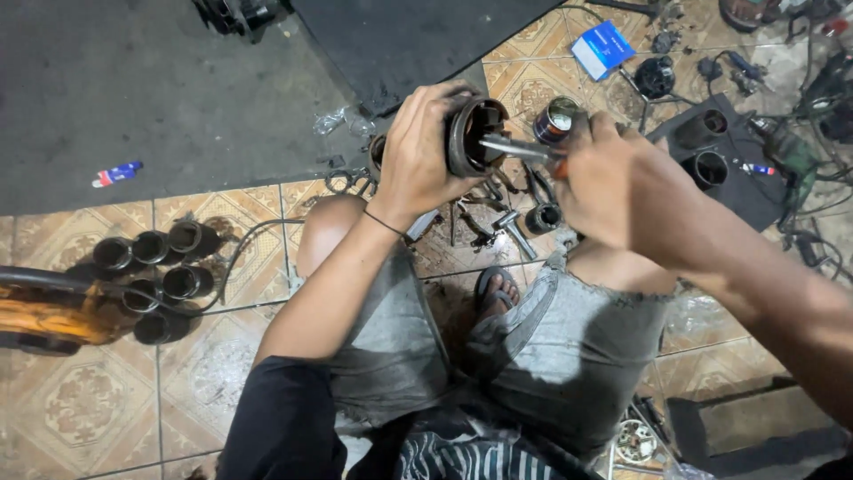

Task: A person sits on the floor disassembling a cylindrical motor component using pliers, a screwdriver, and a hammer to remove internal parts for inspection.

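My left hand (pixel 418 151) grips a round, rusty metal housing (pixel 474 135) held up above my knees, its open face turned to the right. My right hand (pixel 613 182) holds a metal tool (pixel 515 148) whose shaft pokes into the housing's opening. A small open tin can (pixel 557 119) shows just behind my right hand. Below both hands, loose metal parts and a hammer-like tool (pixel 514 228) lie on the tiled floor between my legs.
Several dark cylindrical sleeves (pixel 151 280) lie in a cluster at left beside an orange machine part (pixel 49 318). A dark mat (pixel 142 89) covers the upper left. A blue box (pixel 601 48), two more sleeves (pixel 706 147) and tangled tools crowd the upper right.
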